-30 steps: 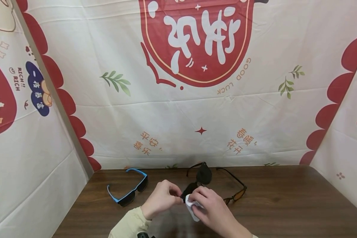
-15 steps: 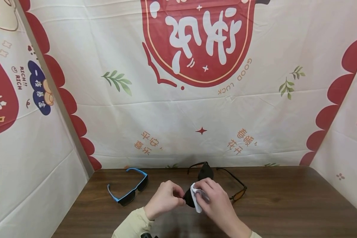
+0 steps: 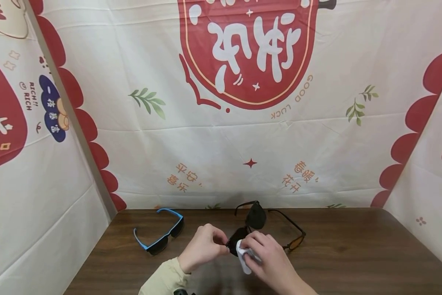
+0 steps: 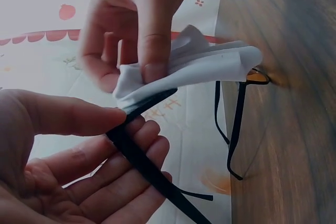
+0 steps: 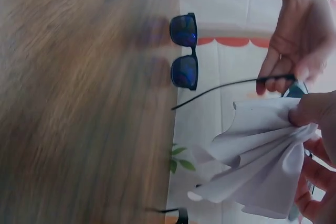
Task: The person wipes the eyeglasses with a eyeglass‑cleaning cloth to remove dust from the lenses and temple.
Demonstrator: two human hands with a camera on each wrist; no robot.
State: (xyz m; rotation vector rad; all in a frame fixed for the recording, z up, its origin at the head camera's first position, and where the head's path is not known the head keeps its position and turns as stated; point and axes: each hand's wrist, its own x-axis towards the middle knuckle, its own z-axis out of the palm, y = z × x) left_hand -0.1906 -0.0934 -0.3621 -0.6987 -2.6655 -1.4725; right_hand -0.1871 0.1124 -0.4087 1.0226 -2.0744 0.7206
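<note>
Black sunglasses [image 3: 255, 217] with dark lenses are held above the table in the head view. My left hand [image 3: 202, 249] pinches their left corner between thumb and fingers; the left wrist view shows a black temple [image 4: 137, 157] across the fingers. My right hand [image 3: 270, 262] grips a white cloth [image 3: 244, 258] at the near lens, which it partly covers. Folds of the cloth [image 5: 262, 166] spread out from the right fingers in the right wrist view. The far lens is uncovered.
Blue-framed sunglasses [image 3: 159, 246] lie to the left on the brown wooden table [image 3: 353, 254]. Dark-framed glasses with orange lenses [image 3: 296, 242] lie to the right, partly hidden by the right hand. A printed white cloth backdrop [image 3: 221, 151] stands behind the table.
The right hand and the cloth have moved up and right across the near lens, then back down. The sunglasses have shifted slightly right; the left hand keeps its pinch.
</note>
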